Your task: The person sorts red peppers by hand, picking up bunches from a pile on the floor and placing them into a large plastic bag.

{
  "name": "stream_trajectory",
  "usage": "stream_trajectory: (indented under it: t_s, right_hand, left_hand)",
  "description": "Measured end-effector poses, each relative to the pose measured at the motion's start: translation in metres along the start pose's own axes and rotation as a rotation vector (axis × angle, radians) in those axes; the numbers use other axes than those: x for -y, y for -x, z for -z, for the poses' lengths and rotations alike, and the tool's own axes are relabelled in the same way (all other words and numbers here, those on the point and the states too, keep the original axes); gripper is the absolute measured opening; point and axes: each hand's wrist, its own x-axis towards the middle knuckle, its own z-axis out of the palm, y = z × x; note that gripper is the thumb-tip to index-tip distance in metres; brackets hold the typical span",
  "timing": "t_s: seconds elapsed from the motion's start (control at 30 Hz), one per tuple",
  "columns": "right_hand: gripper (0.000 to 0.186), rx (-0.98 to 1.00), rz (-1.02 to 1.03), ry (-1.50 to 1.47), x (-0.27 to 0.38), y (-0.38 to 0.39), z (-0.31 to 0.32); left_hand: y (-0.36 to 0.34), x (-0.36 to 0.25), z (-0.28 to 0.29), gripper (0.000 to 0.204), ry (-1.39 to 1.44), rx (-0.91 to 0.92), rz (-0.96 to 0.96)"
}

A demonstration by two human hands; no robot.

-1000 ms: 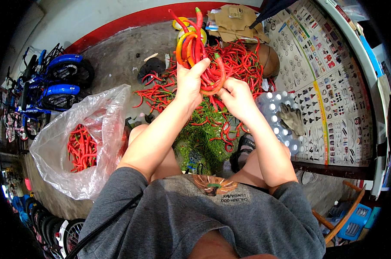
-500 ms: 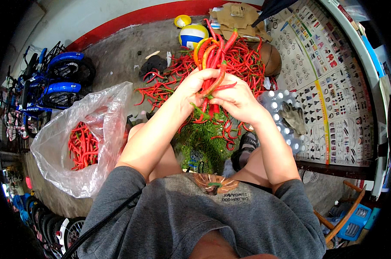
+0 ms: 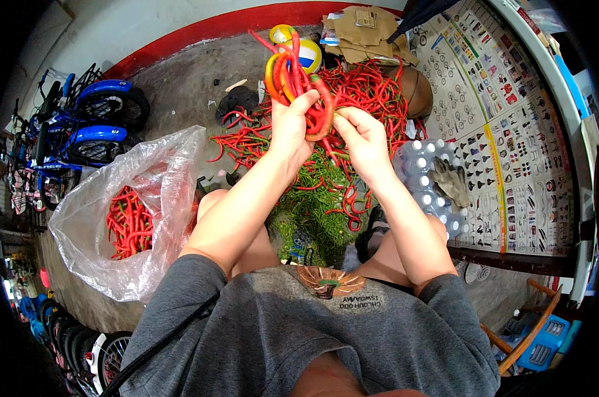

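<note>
Your left hand (image 3: 291, 129) is closed around a bunch of long, curved red, orange and yellow chili peppers (image 3: 293, 69), with the peppers standing up out of the fist. Your right hand (image 3: 360, 135) is narrowed to a pinch, its fingertips (image 3: 336, 119) gripping the lower end of one curved red pepper (image 3: 324, 109) at the right side of the bunch. Both hands are raised above the concrete floor (image 3: 180, 73), touching the bunch from opposite sides.

Beneath the hands, a loose pile of red chili peppers (image 3: 372, 89) lies on the floor, and a heap of green stems (image 3: 309, 212) sits between your knees. To your left, a clear plastic bag (image 3: 160, 165) stands open and holds more red peppers (image 3: 129, 221). To your right, a shrink-wrapped pack of capped plastic bottles (image 3: 422, 185) lies near the wall, with a grey work glove (image 3: 450, 182) resting on it. A yellow, blue and white ball (image 3: 306, 53) sits beyond the pile, and blue bicycles (image 3: 91, 126) stand at the far left.
</note>
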Motion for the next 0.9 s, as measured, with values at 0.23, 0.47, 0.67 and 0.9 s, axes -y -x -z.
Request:
stream_trajectory:
  t_s: [0.23, 0.47, 0.67, 0.9]
  right_hand:
    - [0.017, 0.375, 0.060, 0.132, 0.004, -0.010, 0.019]
    - [0.033, 0.173, 0.376, 0.659, 0.003, -0.001, 0.000]
    - [0.031, 0.049, 0.573, 0.996, -0.005, 0.002, -0.011]
    - [0.030, -0.033, 0.732, 0.929, -0.012, -0.001, -0.017]
  left_hand:
    - [-0.006, 0.002, 0.006, 0.040, 0.201, -0.092, 0.306]
    - [0.001, -0.002, -0.001, 0.045, -0.011, -0.131, -0.087]
    - [0.009, -0.004, -0.009, 0.047, -0.026, -0.214, -0.145]
    - [0.005, -0.008, -0.002, 0.033, 0.050, -0.249, -0.115]
